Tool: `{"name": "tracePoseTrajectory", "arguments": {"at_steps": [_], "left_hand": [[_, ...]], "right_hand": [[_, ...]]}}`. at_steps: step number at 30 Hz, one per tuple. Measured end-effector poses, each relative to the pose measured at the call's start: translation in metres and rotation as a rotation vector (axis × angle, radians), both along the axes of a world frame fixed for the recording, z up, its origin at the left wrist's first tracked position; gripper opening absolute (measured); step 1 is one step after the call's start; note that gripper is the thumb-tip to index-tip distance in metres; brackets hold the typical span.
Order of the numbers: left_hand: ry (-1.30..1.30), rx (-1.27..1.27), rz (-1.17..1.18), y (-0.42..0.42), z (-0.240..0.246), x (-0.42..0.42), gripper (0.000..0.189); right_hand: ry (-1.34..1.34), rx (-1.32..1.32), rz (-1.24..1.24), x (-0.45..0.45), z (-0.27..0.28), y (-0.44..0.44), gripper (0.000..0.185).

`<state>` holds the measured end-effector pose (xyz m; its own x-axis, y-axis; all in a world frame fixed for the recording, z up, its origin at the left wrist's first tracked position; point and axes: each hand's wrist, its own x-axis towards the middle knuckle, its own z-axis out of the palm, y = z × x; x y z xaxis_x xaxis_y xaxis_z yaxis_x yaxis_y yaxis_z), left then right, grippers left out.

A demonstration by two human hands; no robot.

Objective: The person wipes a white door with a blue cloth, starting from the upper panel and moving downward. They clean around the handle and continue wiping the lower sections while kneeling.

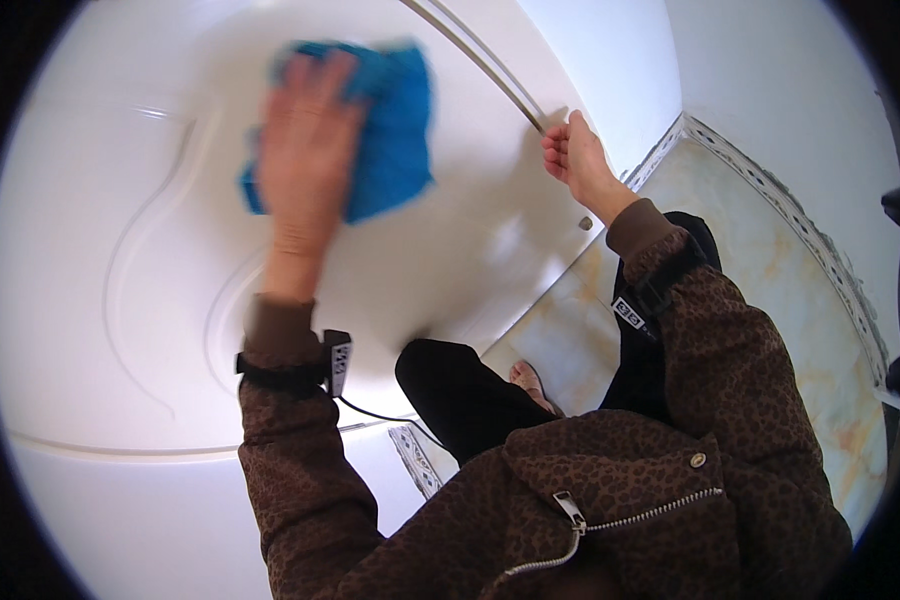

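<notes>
A blue cloth point(394, 135) lies bunched against a large glossy white panel point(420, 277) with moulded curved ridges. My left hand point(307, 142) is spread over the cloth and presses it to the panel; hand and cloth are blurred. At the lower end of a slim metal rail point(487, 67) is my right hand point(581, 157), its fingers curled and its thumb pointing up. Whether those fingers grip the rail's end or only rest beside it cannot be told. A small round metallic fitting point(586, 223) sits near the panel's corner, below the right hand.
Beyond the panel's edge is a marbled tile floor point(765, 300), with a patterned border strip point(787, 202) along the white wall point(757, 67). My black-trousered knee point(439, 375) is close to the panel. A thin black cable point(379, 414) runs from the left wrist device point(337, 364).
</notes>
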<state>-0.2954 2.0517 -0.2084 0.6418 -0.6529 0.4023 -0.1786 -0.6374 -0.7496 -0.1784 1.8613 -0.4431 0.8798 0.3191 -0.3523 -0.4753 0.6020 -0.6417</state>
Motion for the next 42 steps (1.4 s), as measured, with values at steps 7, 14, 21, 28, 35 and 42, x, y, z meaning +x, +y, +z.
{"name": "tracePoseTrajectory", "arguments": {"at_steps": [7, 14, 21, 28, 35, 42], "left_hand": [[-0.534, 0.047, -0.069, -0.011, 0.082, 0.001, 0.031], [0.122, 0.136, -0.129, -0.056, -0.062, 0.054, 0.032], [-0.084, -0.005, -0.103, 0.003, 0.001, -0.001, 0.019], [-0.644, -0.108, 0.193, 0.114, 0.089, -0.163, 0.034], [-0.884, -0.468, 0.294, 0.196, 0.056, -0.284, 0.041], [-1.115, -0.894, 0.654, 0.287, -0.056, -0.376, 0.044]], "right_hand": [[0.004, -0.023, -0.010, 0.001, -0.005, 0.000, 0.046], [0.030, -0.045, -0.044, 0.007, -0.013, -0.001, 0.049], [-0.005, -0.092, -0.022, 0.010, -0.017, -0.002, 0.046], [-0.045, -0.058, 0.073, 0.004, -0.021, 0.009, 0.044], [-0.044, -0.103, 0.135, 0.006, -0.024, 0.015, 0.040], [-0.056, -0.137, 0.143, 0.005, -0.017, 0.025, 0.039]]}}
